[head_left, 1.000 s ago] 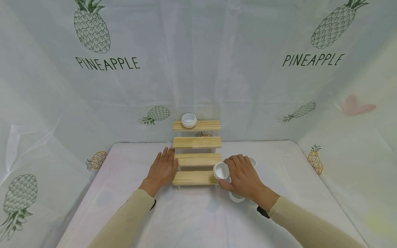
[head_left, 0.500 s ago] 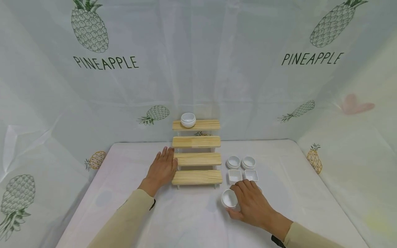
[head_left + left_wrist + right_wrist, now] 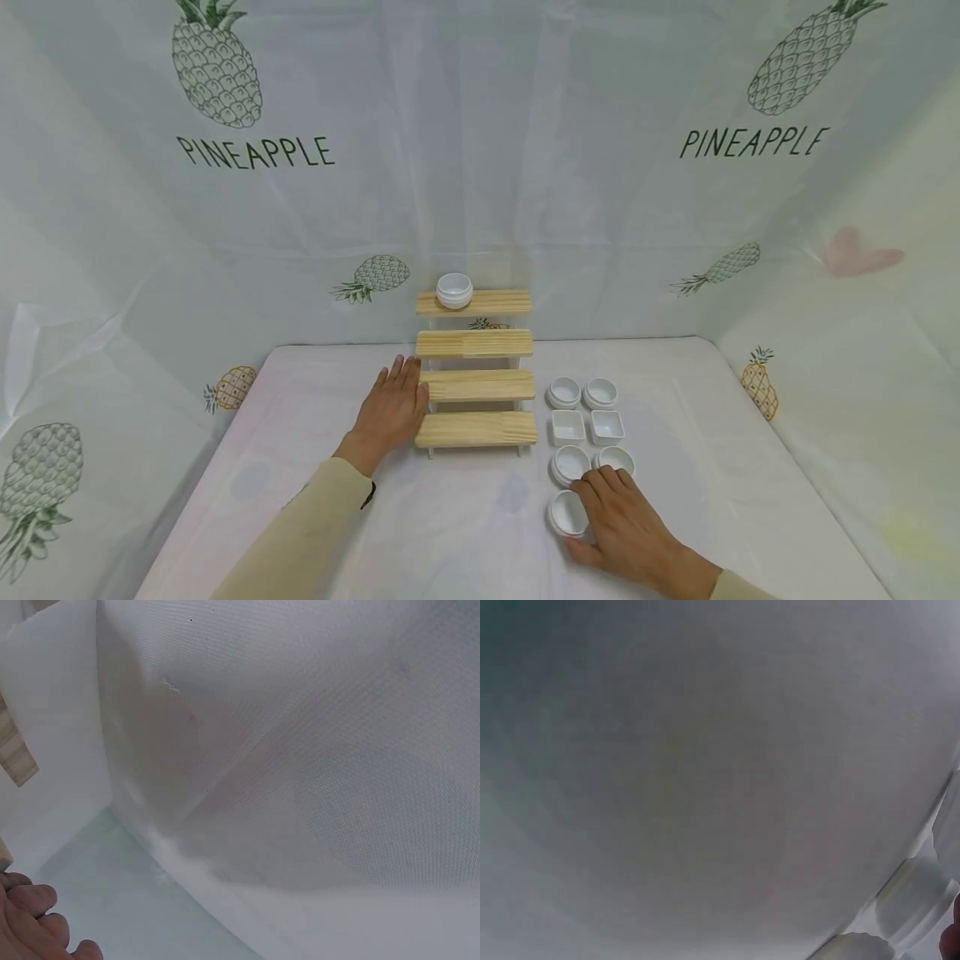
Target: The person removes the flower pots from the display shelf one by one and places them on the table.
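Right hand (image 3: 622, 521) curled round the near bowl (image 3: 567, 513), thumb and fingers at its rim; left hand (image 3: 390, 410) flat, fingers straight, against the left side of the rack (image 3: 476, 429). Bowl sits on the table (image 3: 450, 533), nearest of the group right of the rack. Small, white, round, glossy: likely light, stiff, slippery, chippable. Best held across the rim
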`<act>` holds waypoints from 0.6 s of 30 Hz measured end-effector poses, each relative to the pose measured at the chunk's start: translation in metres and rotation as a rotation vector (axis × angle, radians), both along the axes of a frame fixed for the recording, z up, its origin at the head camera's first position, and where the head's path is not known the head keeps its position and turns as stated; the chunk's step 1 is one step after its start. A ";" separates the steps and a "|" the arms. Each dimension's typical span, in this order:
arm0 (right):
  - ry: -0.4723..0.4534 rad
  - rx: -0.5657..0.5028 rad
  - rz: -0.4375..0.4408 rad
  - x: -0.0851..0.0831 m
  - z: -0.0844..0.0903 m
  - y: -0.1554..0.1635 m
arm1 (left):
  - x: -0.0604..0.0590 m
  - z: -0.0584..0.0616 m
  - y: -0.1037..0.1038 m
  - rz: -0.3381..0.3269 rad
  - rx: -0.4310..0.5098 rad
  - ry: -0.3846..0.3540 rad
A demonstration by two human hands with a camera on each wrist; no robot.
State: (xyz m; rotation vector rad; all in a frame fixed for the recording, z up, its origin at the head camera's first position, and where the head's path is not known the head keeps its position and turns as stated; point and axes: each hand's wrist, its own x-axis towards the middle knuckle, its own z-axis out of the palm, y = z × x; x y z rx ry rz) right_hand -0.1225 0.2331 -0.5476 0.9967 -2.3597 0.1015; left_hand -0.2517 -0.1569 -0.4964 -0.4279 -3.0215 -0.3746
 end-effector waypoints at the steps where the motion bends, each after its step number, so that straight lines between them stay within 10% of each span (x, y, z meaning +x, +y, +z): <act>1: -0.004 0.009 -0.004 0.000 0.000 0.001 | 0.000 0.000 0.000 0.000 0.001 -0.002; 18: 0.010 0.035 0.016 -0.004 0.001 0.008 | 0.003 0.001 0.000 -0.002 0.032 0.022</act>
